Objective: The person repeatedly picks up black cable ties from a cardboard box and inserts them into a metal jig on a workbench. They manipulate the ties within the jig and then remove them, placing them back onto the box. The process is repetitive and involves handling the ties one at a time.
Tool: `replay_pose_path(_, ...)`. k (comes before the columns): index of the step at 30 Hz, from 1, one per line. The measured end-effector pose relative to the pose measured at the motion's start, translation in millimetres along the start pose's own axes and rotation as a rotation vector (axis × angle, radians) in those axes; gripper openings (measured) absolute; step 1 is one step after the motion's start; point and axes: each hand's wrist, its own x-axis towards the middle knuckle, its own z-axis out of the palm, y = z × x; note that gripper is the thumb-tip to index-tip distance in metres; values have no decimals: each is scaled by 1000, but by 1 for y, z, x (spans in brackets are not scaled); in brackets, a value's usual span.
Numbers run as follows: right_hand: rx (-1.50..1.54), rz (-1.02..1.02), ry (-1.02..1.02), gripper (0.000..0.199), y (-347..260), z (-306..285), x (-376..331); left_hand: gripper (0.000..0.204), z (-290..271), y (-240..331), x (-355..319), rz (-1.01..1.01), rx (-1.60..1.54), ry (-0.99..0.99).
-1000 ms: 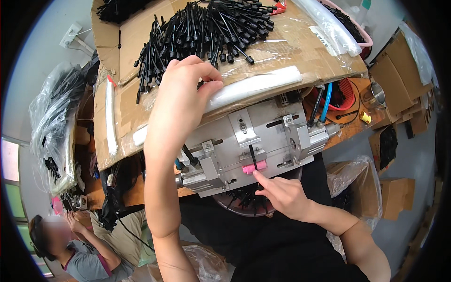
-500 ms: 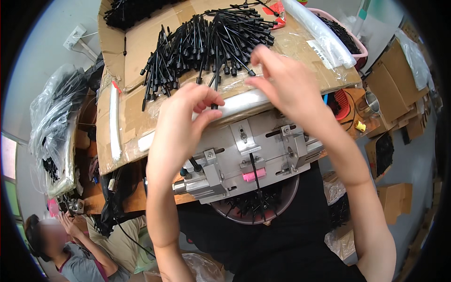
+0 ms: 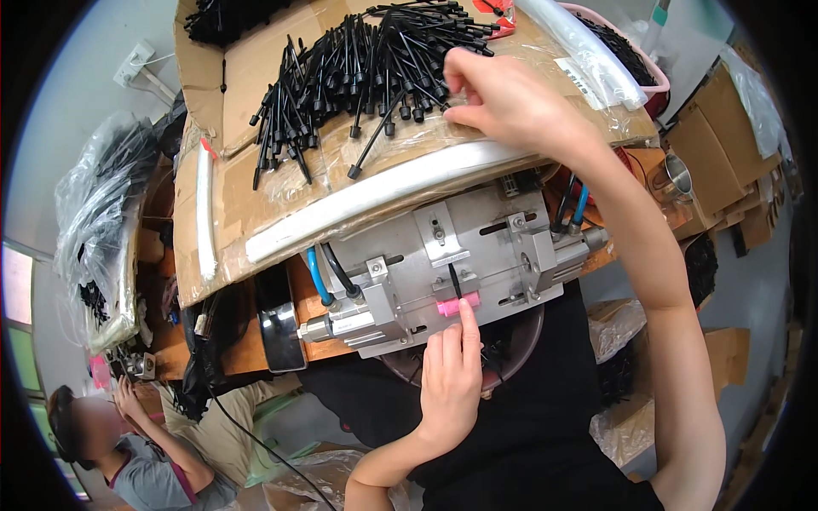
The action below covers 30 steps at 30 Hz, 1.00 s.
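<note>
My left hand (image 3: 452,379) is over the front of a metal clamping fixture (image 3: 409,247). Its index finger stretches forward and touches a thin black rod (image 3: 454,279) beside a pink block (image 3: 457,306); the other fingers are bent. Farther off, my right hand (image 3: 515,106) reaches to the right edge of a pile of black rods with knobbed ends (image 3: 349,81). Thumb and index finger there are bent with a gap between them, and the thumb is close to one knob. A single black rod (image 3: 371,146) sticks out from the pile toward me.
The pile lies on a cardboard sheet (image 3: 234,183) edged by a white strip (image 3: 358,204). Blue and black hoses (image 3: 317,277) join the fixture. Beneath it, a basin (image 3: 528,341) holds black pieces. A phone (image 3: 281,328) rests at left; another person (image 3: 158,464) sits beyond.
My left hand has come back from the cardboard's edge down to the pink block. The right hand has shifted slightly away from me at the pile, its fingers more curled.
</note>
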Motion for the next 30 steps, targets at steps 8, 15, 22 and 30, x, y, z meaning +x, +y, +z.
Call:
replay_pose_path(8, 251, 81, -95, 14, 6, -29, 9, 70, -5, -5, 5, 13, -22, -63)
replay_pose_path(15, 154, 34, -9, 11, 2, -39, -1, 63, -28, -6, 16, 37, 1, -114)
replay_pose_path(22, -264, -542, 119, 17, -1, 13, 49, 27, -96, -75, 150, 143, 68, 208)
replay_pose_path(30, 85, -513, -77, 19, 18, -10, 27, 42, -100, -64, 91, 122, -64, 267)
